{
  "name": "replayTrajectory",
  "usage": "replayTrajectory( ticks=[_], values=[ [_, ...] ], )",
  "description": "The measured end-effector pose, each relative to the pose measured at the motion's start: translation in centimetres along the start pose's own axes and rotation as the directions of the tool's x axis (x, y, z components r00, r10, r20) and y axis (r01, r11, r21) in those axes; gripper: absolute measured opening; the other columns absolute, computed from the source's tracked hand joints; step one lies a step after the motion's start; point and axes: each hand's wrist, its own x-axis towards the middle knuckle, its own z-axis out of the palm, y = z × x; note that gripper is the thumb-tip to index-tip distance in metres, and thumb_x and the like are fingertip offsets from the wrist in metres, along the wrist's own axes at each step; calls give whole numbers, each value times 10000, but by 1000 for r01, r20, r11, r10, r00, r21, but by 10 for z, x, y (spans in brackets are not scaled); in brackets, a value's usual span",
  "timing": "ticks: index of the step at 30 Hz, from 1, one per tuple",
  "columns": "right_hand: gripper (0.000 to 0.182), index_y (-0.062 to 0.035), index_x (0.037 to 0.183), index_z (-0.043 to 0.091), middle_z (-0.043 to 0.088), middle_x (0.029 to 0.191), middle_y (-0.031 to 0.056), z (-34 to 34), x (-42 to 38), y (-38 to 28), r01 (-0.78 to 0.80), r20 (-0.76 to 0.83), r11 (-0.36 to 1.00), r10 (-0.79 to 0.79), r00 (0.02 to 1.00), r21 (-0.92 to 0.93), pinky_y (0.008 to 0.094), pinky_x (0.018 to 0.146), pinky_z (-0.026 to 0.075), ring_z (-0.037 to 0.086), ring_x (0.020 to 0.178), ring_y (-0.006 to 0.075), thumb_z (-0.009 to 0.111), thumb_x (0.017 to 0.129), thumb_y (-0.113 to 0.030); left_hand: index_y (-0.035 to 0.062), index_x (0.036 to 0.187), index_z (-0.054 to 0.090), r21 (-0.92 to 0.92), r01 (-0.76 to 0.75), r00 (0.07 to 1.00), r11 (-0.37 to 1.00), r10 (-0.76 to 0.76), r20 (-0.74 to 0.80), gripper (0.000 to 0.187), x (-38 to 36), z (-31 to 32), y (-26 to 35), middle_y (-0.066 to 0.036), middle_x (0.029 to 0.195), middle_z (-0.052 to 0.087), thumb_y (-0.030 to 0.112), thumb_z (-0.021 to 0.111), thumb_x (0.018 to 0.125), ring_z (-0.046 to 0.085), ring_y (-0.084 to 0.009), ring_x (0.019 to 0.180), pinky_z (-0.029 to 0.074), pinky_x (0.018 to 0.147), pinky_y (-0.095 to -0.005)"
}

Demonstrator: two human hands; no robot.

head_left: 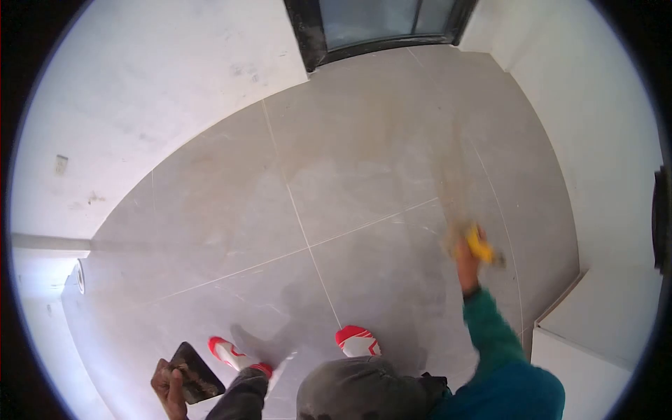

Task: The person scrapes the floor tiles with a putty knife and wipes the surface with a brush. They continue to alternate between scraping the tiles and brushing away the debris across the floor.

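Observation:
On the right, my right hand (pixel 466 260) is closed round a yellow tool (pixel 479 244), which is smeared by motion over the grey tiled floor (pixel 364 182). A brownish, dusty streak (pixel 453 168) runs up the floor from the tool. At the lower left, my left hand (pixel 168 386) grips a dark flat plate (pixel 196 374) with brown material on its face. The thumb lies over the plate's edge.
My feet in red and white socks (pixel 358 341) stand on the floor. A black-framed glass door (pixel 378 28) is at the top. White walls (pixel 175 63) rise on both sides, with a white box-like edge (pixel 581 364) at the lower right.

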Motion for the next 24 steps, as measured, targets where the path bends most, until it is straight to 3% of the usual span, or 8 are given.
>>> replayTrajectory(
  ticks=[1, 4, 6, 7, 13, 15, 19, 24],
  values=[
    [277, -55, 1086, 462, 541, 1038, 100, -32, -46, -12, -316, 145, 637, 306, 941, 703, 326, 651, 496, 569, 811, 228, 556, 838, -135, 60, 677, 437, -48, 117, 991, 992, -119, -56, 289, -2, 1, 6, 27, 648, 377, 264, 566, 834, 361, -79, 596, 307, 532, -225],
    [265, -73, 1074, 456, 558, 961, 60, -42, -138, -25, -556, -152, 703, 670, 726, 445, 313, 619, 495, 558, 738, 189, 488, 883, -253, 26, 602, 398, -50, 113, 985, 992, -119, -125, 314, 16, 2, -6, 0, 645, 383, 204, 571, 795, 370, -84, 596, 279, 510, -250],
    [332, -95, 1086, 463, 560, 974, 42, 31, -171, 188, -236, 252, -92, 303, 919, 968, 316, 721, 476, 540, 806, 159, 483, 875, -351, 26, 592, 380, 2, 123, 991, 992, -123, -48, 314, 31, 6, -15, 2, 602, 346, 184, 574, 782, 357, -99, 592, 285, 513, -269],
    [286, -98, 1024, 460, 548, 897, 39, 60, -100, 90, -385, -12, 688, 496, 868, 615, 307, 660, 462, 527, 736, 153, 506, 862, -329, 11, 608, 404, 209, -73, 997, 975, 78, -16, 297, 42, 12, -20, -28, 596, 355, 175, 578, 784, 361, -135, 576, 291, 515, -287],
    [219, -90, 886, 434, 518, 689, 35, 221, 242, -84, -610, 445, 457, 423, 789, 647, 281, 438, 416, 521, 549, 162, 561, 826, -259, 5, 731, 534, 15, -30, 938, 999, 23, 346, 289, 92, 41, -37, -33, 641, 475, 263, 553, 859, 440, -108, 612, 370, 547, -275],
    [298, -101, 954, 487, 544, 849, 44, 234, 273, -135, -388, 552, 814, 101, 828, 433, 264, 526, 444, 555, 758, 128, 569, 804, -346, 10, 735, 527, -51, -38, 940, 998, 53, 338, 328, 93, 49, -75, -16, 656, 505, 311, 552, 862, 454, -90, 640, 392, 564, -266],
    [397, -102, 1137, 507, 560, 959, 62, 195, 133, -340, -86, 510, 954, -77, 857, 287, 230, 559, 450, 553, 789, 117, 555, 807, -318, -12, 815, 556, -211, 238, 955, 948, -189, 228, 320, 68, 38, -165, -1, 725, 549, 295, 506, 890, 479, -56, 706, 417, 631, -222],
    [452, -84, 1206, 466, 547, 1069, 97, 226, 138, -343, 409, 763, 885, -419, 492, 222, 264, 718, 454, 554, 899, 179, 557, 802, -266, -13, 965, 567, -564, 313, 935, 764, -352, 41, 346, 66, 94, -192, -25, 772, 583, 315, 484, 893, 527, -83, 697, 428, 619, -218]
  ],
)
